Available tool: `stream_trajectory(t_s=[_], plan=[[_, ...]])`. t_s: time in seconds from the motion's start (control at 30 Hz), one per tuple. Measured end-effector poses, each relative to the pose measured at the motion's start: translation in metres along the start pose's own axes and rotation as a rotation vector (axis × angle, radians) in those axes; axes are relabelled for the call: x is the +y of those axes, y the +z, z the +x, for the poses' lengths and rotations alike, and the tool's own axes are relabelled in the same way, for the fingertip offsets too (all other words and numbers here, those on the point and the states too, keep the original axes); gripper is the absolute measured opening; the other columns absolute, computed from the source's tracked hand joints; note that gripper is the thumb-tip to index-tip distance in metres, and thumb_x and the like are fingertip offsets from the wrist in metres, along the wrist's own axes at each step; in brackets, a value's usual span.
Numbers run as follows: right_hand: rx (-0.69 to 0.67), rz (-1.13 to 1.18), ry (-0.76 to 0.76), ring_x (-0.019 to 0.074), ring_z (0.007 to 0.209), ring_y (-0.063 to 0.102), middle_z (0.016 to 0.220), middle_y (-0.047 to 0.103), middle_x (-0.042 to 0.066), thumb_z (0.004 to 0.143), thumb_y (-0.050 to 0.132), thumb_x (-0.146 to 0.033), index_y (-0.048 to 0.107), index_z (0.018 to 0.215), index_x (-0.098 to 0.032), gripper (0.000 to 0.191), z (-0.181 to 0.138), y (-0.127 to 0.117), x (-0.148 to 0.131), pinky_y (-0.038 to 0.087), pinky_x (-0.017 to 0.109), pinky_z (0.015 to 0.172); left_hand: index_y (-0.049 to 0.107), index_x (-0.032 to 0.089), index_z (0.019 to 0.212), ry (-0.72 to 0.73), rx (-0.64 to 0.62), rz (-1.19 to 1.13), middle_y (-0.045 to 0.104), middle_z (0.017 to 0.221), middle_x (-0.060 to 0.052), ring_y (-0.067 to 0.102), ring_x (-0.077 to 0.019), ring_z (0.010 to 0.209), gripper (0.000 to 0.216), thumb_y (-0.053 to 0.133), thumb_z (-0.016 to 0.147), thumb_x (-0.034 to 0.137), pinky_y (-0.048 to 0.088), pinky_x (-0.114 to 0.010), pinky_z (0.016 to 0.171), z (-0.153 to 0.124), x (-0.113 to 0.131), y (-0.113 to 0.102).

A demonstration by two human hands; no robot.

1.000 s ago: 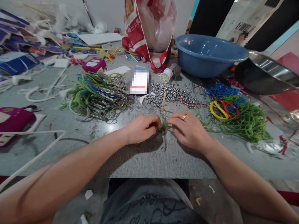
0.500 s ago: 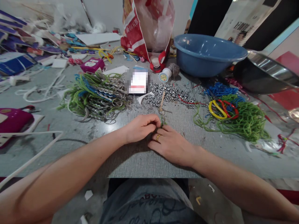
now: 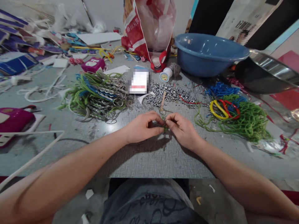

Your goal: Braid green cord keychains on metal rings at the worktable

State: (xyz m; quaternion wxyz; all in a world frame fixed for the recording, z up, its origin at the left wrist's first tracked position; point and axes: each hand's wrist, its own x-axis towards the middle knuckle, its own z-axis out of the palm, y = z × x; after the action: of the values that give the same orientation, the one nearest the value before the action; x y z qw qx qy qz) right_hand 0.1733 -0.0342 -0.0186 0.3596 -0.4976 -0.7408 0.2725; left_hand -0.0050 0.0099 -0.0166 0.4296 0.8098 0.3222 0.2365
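Both hands meet over the middle of the grey table. My left hand [image 3: 147, 127] has its thumb and fingers closed toward a thin green cord [image 3: 165, 127]. On the other side, my right hand [image 3: 183, 129] pinches the same cord between thumb and forefinger. The cord is small and partly hidden by the fingertips, with thin dark strands hanging below. Just beyond my fingers a flat wooden stick [image 3: 163, 100] lies at the cord's far end. Behind it spread many small metal nuts [image 3: 171, 93], with a red cord [image 3: 187, 101] among them.
A bundle of finished-looking green and silver cords [image 3: 98, 95] lies left. Scissors with yellow and red handles [image 3: 219, 110] rest on green cords [image 3: 251, 121] at right. A blue basin [image 3: 210, 57], steel bowl [image 3: 263, 74], thread spool [image 3: 165, 74], phone [image 3: 139, 81] and red bag [image 3: 135, 34] stand behind.
My right hand has lifted from lying palm down by the left fingers and turned into a fingertip pinch. My left thumb has stretched out toward it.
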Motion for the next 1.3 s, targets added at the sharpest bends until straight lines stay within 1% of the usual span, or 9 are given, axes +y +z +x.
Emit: stream_trajectory(t_s=[0.33,0.5,0.67,0.77,0.83,0.9,0.97,1.1,1.3], plan=[[-0.014,-0.044,-0.034,0.0133,0.065,0.054,0.072,0.061,0.001,0.087,0.043,-0.027,0.053,0.084,-0.019,0.013,0.0,0.0,0.002,0.04,0.026,0.061,0.058,0.016,0.072,0.014,0.084,0.076,0.059,0.076,0.0,0.054,-0.0103,0.071,0.009,0.053,0.079,0.02,0.044,-0.024,0.067,0.0,0.0,0.006],[-0.102,-0.265,-0.109,0.0135,0.063,0.052,0.07,0.063,0.001,0.092,0.039,-0.034,0.057,0.088,-0.019,0.024,0.0,-0.006,0.004,0.037,0.03,0.07,0.057,0.016,0.074,-0.021,0.073,0.117,0.058,0.076,0.0,0.054,-0.0116,0.071,0.009,0.051,0.078,0.021,0.044,-0.025,0.066,0.0,-0.001,0.004],[-0.125,-0.531,-0.051,0.0135,0.053,0.046,0.056,0.057,0.0,0.091,0.04,-0.036,0.06,0.077,-0.018,0.03,0.001,-0.012,0.011,0.033,0.032,0.069,0.057,0.016,0.074,-0.057,0.06,0.134,0.058,0.076,0.0,0.055,-0.0118,0.07,0.01,0.052,0.078,0.022,0.043,-0.025,0.065,0.0,-0.001,0.003],[-0.047,-0.515,-0.064,0.0155,0.058,0.051,0.06,0.061,0.0,0.089,0.043,-0.033,0.06,0.099,-0.017,0.025,0.001,-0.014,0.011,0.034,0.031,0.069,0.057,0.016,0.074,-0.047,0.044,0.14,0.058,0.077,0.0,0.054,-0.0114,0.069,0.009,0.051,0.079,0.021,0.043,-0.025,0.065,0.0,0.0,0.003],[-0.041,-0.479,-0.132,0.0161,0.066,0.056,0.077,0.067,0.003,0.09,0.043,-0.03,0.052,0.118,-0.018,0.033,0.002,-0.014,0.01,0.035,0.031,0.072,0.056,0.016,0.074,-0.029,0.033,0.14,0.058,0.078,0.0,0.054,-0.0108,0.069,0.009,0.05,0.079,0.02,0.042,-0.025,0.065,0.0,0.0,0.003],[-0.068,-0.495,-0.208,0.0174,0.078,0.06,0.095,0.068,0.006,0.091,0.041,-0.027,0.049,0.124,-0.02,0.034,0.002,-0.012,0.008,0.035,0.033,0.075,0.056,0.016,0.073,-0.016,0.027,0.14,0.057,0.076,0.0,0.053,-0.0103,0.067,0.009,0.05,0.079,0.02,0.042,-0.024,0.064,0.001,-0.001,0.003],[-0.085,-0.533,-0.264,0.0188,0.086,0.061,0.101,0.068,0.007,0.092,0.041,-0.026,0.057,0.114,-0.02,0.028,0.003,-0.009,0.008,0.033,0.034,0.076,0.056,0.016,0.072,-0.008,0.021,0.141,0.056,0.075,0.001,0.051,-0.0096,0.066,0.01,0.05,0.079,0.02,0.041,-0.024,0.063,0.001,-0.001,0.003],[-0.078,-0.564,-0.293,0.0173,0.079,0.062,0.086,0.07,0.004,0.093,0.042,-0.026,0.064,0.089,-0.019,0.023,0.004,-0.006,0.008,0.029,0.033,0.074,0.056,0.016,0.073,-0.019,0.026,0.127,0.056,0.074,0.002,0.049,-0.0082,0.061,0.009,0.051,0.079,0.02,0.04,-0.022,0.059,0.0,0.001,0.004],[-0.046,-0.451,-0.185,0.0157,0.073,0.06,0.079,0.069,0.003,0.092,0.044,-0.024,0.063,0.085,-0.018,0.02,0.005,-0.005,0.01,0.029,0.03,0.071,0.055,0.018,0.086,-0.08,0.093,0.156,0.053,0.067,0.005,0.045,-0.0069,0.053,0.017,0.062,0.073,0.027,0.035,-0.02,0.051,-0.003,0.006,0.008]])
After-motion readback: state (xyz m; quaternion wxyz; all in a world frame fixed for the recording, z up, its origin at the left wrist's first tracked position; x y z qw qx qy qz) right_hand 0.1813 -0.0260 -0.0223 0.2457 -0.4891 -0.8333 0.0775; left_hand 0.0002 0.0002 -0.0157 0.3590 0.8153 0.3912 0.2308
